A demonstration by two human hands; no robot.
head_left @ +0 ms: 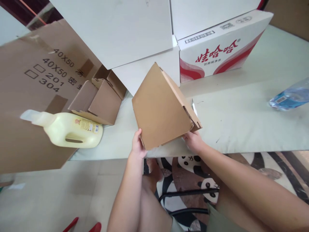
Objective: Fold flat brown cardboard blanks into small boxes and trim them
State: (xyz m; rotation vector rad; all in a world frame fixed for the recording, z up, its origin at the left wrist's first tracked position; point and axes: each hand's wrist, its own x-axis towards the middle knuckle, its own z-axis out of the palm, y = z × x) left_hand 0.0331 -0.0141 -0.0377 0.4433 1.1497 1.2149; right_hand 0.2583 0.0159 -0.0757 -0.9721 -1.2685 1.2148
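Both hands hold a brown cardboard box [158, 109] tilted above the pale cloth-covered table [229, 122]. My left hand [138, 145] grips its near left corner, with the thumb on the outside face and the other fingers hidden. At the near right corner, my right hand [193, 141] is closed on the box's edge, its fingertips partly behind the cardboard. The box's right side shows folded flaps and slots. Just beyond that side, a thin white tool [194, 108] with a dark tip lies on the cloth, partly hidden.
A pale yellow jug [72, 130] lies left, beside smaller cardboard boxes [106, 103] and a large printed carton [36, 96]. White boxes [140, 32] and a red-and-white water carton [217, 61] stand behind. A plastic bottle [289, 96] lies at right. A panda-patterned mat [188, 167] is below.
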